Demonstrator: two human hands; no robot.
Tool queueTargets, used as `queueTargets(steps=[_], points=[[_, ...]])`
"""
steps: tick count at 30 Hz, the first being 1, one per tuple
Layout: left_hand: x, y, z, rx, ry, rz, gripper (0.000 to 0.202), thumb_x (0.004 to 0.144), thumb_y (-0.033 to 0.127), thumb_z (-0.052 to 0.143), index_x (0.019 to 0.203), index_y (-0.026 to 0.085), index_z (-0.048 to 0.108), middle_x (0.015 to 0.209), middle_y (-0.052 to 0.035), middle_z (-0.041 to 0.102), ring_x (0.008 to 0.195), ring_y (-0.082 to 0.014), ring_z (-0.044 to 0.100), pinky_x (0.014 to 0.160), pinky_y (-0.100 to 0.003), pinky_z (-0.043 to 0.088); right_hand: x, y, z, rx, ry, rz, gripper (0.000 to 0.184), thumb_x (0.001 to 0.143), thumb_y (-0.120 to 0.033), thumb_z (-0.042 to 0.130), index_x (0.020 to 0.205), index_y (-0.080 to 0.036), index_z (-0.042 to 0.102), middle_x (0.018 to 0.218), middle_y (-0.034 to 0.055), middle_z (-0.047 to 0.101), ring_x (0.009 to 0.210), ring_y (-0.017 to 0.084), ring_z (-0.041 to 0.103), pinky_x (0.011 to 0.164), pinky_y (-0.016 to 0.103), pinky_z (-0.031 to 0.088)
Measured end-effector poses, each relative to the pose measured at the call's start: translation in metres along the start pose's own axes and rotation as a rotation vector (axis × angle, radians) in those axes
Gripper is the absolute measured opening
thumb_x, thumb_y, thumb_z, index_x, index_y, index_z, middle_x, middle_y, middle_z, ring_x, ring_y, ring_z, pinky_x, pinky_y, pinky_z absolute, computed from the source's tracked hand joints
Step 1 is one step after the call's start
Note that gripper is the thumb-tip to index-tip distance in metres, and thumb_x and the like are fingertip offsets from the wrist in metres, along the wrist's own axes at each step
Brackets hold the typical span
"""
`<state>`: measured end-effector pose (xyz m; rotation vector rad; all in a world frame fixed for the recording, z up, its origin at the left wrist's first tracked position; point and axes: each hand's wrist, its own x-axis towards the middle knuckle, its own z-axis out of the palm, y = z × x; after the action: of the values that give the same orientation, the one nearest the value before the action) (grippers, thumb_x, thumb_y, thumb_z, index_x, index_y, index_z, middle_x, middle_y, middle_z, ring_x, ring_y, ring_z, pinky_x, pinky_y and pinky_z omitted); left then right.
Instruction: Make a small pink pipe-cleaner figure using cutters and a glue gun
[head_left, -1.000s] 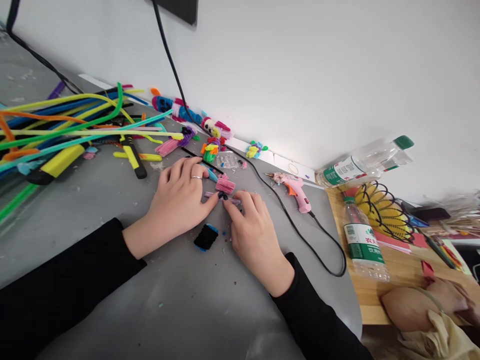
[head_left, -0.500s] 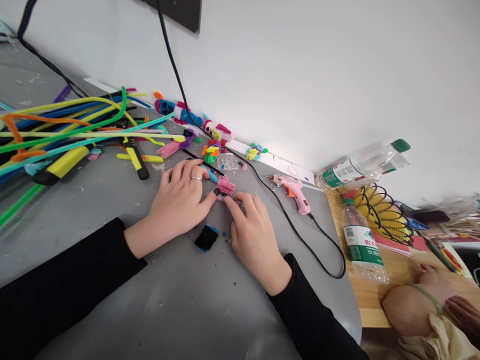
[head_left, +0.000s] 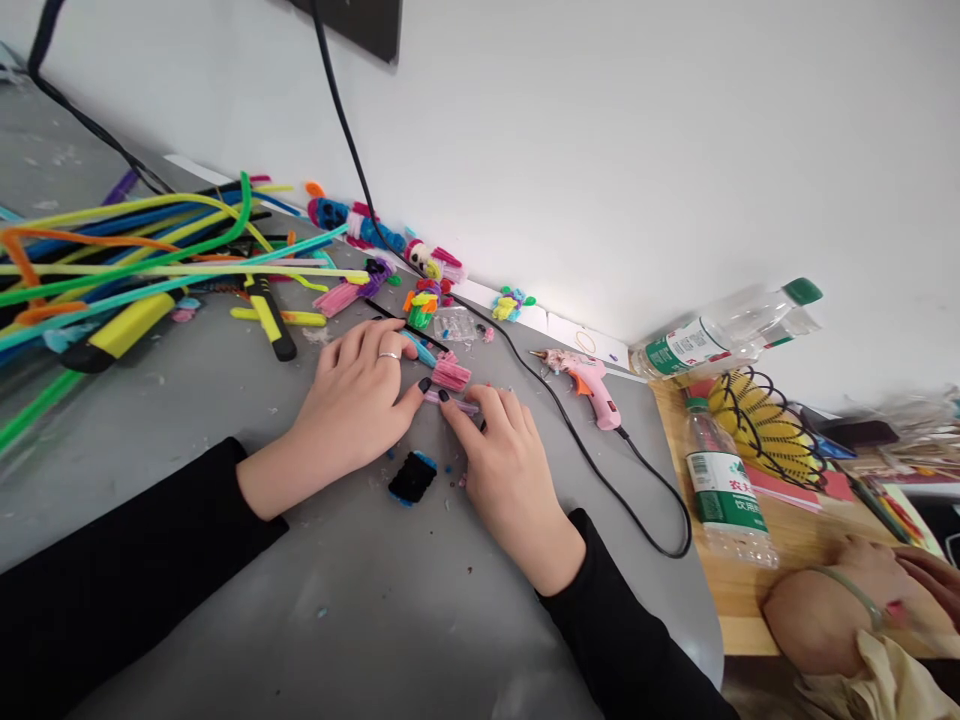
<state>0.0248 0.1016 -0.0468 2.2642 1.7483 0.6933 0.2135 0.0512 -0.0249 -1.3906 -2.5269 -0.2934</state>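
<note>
My left hand (head_left: 352,400) lies on the grey table (head_left: 225,560), a ring on one finger, its thumb pressed against a small pink pipe-cleaner bundle (head_left: 451,373). My right hand (head_left: 502,455) is curled beside it, thumb and fingers pinching a short purple pipe-cleaner piece (head_left: 450,401) just below the bundle. A black fuzzy roll with a blue edge (head_left: 412,477) lies between my wrists, untouched.
A heap of long coloured pipe cleaners (head_left: 112,260) and a yellow-black tool (head_left: 270,318) lie at the left. Small finished figures (head_left: 424,300) line the wall. A pink glue gun (head_left: 592,385) with its black cord sits right. Water bottles (head_left: 724,490), a wire basket (head_left: 765,425) and another person's hands (head_left: 862,600) are on the wooden table.
My hands have barely shifted; the thumbs moved slightly about the pink bundle and purple piece. The other person's hands at the lower right have moved.
</note>
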Motion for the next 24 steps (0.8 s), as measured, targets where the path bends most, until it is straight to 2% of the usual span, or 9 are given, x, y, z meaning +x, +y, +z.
queueTargets(steps=[6, 11, 15, 20, 24], points=[[-0.0003, 0.0017, 0.0014, 0.048, 0.010, 0.007, 0.026, 0.094, 0.028, 0.048, 0.115, 0.016, 0.056, 0.148, -0.0231, 0.055, 0.142, -0.0407, 0.046, 0.111, -0.058, 0.042, -0.0037, 0.0031, -0.0011, 0.106, 0.086, 0.029, 0.044, 0.084, 0.007, 0.046, 0.117, -0.012, 0.067, 0.110, 0.0142, 0.068, 0.098, 0.026, 0.056, 0.078, 0.039, 0.048], [0.0002, 0.0036, 0.0005, 0.051, -0.004, -0.008, 0.026, 0.093, 0.026, 0.049, 0.116, 0.015, 0.057, 0.148, -0.0235, 0.055, 0.143, -0.0410, 0.046, 0.111, -0.058, 0.042, -0.0022, 0.0017, 0.0002, 0.090, 0.106, 0.031, 0.037, 0.086, 0.007, 0.044, 0.105, -0.012, 0.070, 0.109, 0.0146, 0.069, 0.096, 0.026, 0.055, 0.077, 0.038, 0.047], [0.0012, 0.0031, -0.0004, 0.022, -0.008, -0.023, 0.026, 0.093, 0.027, 0.049, 0.116, 0.016, 0.056, 0.148, -0.0234, 0.054, 0.144, -0.0407, 0.045, 0.113, -0.058, 0.040, -0.0015, 0.0001, 0.0012, 0.046, 0.089, 0.023, 0.038, 0.084, 0.008, 0.045, 0.103, -0.011, 0.071, 0.113, 0.0154, 0.068, 0.098, 0.027, 0.054, 0.078, 0.038, 0.047], [0.0053, -0.0016, -0.0021, -0.031, -0.086, -0.098, 0.023, 0.091, 0.029, 0.050, 0.112, 0.021, 0.056, 0.153, -0.0170, 0.053, 0.146, -0.0386, 0.043, 0.116, -0.056, 0.039, -0.0020, 0.0016, 0.0009, 0.059, 0.073, 0.026, 0.040, 0.084, 0.008, 0.046, 0.106, -0.012, 0.072, 0.114, 0.0148, 0.068, 0.098, 0.027, 0.054, 0.077, 0.038, 0.047], [0.0065, -0.0043, -0.0014, -0.034, -0.091, -0.105, 0.025, 0.089, 0.028, 0.050, 0.112, 0.022, 0.056, 0.153, -0.0151, 0.053, 0.146, -0.0388, 0.043, 0.116, -0.057, 0.039, -0.0035, 0.0031, -0.0007, 0.099, 0.084, 0.039, 0.040, 0.087, 0.007, 0.046, 0.111, -0.013, 0.072, 0.115, 0.0144, 0.069, 0.099, 0.026, 0.055, 0.077, 0.038, 0.047]])
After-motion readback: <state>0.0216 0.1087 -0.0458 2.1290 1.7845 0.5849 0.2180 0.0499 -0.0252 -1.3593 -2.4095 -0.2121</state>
